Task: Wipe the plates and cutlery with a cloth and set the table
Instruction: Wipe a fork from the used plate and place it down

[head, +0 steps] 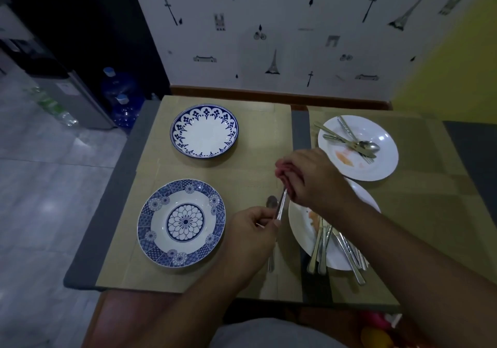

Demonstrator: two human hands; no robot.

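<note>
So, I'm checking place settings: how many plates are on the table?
4: blue-rimmed plate far left, blue floral plate near left, stained white plate far right, second white plate near right, partly hidden under the right forearm.

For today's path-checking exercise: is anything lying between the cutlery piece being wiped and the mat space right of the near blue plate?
Only a spoon, already lying on that strip, partly under the left hand holding the cutlery piece. Nothing else visible blocks it; the near blue plate sits apart, to the left.
</note>
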